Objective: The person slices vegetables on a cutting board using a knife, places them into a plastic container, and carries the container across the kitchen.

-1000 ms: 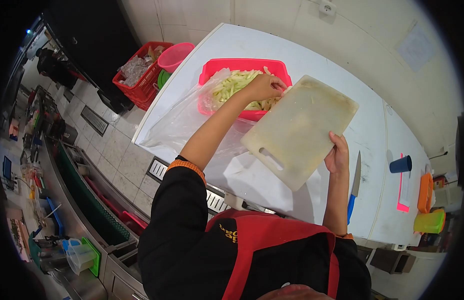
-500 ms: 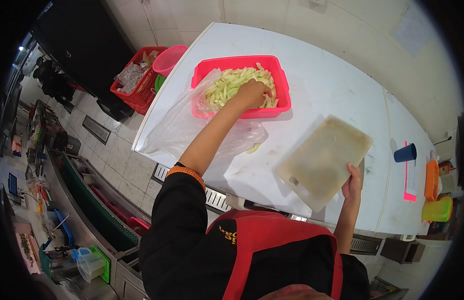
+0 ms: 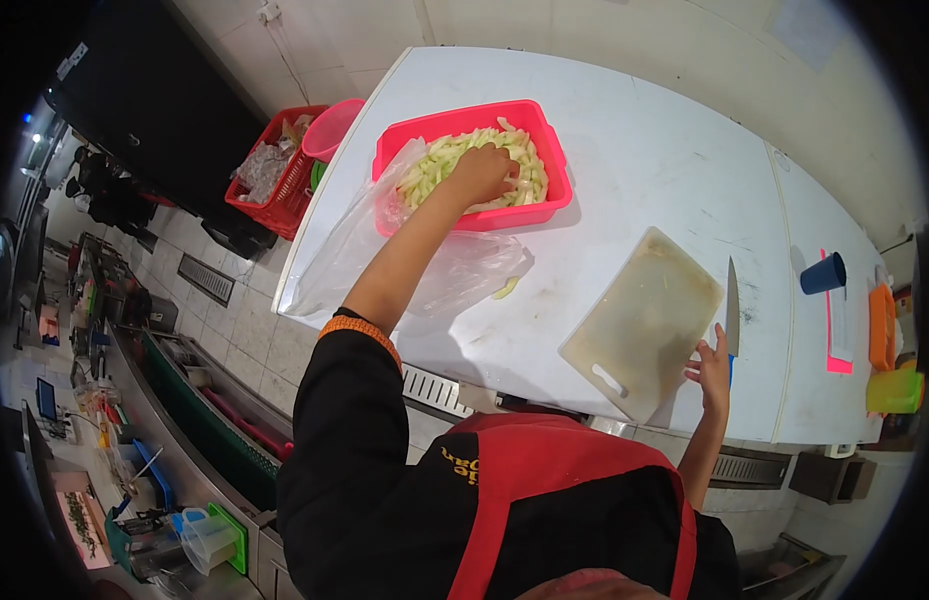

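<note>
My left hand (image 3: 482, 176) reaches into a pink tub (image 3: 559, 185) of pale green cut strips (image 3: 439, 160); its fingers are bent among the strips, and whether they hold one is hidden. Clear plastic (image 3: 414, 265) drapes over the tub's near left side and the table. A whitish cutting board (image 3: 649, 315) lies on the table to the right. Beside its right edge is my right hand (image 3: 712, 372), fingers apart and holding nothing. A knife (image 3: 732, 310) with a blue handle lies just past that hand. One loose strip (image 3: 505, 288) rests near the plastic.
The white table (image 3: 624, 130) carries a dark blue cup (image 3: 822, 273), an orange container (image 3: 880, 328) and a yellow-green container (image 3: 893, 392) at the right. On the floor at the left stand a red crate (image 3: 281, 205) and a pink bowl (image 3: 331, 130). A person (image 3: 109, 195) is far left.
The cutting board has come down from my right hand onto the table, and that hand has let go of it. My left hand has moved deeper among the strips.
</note>
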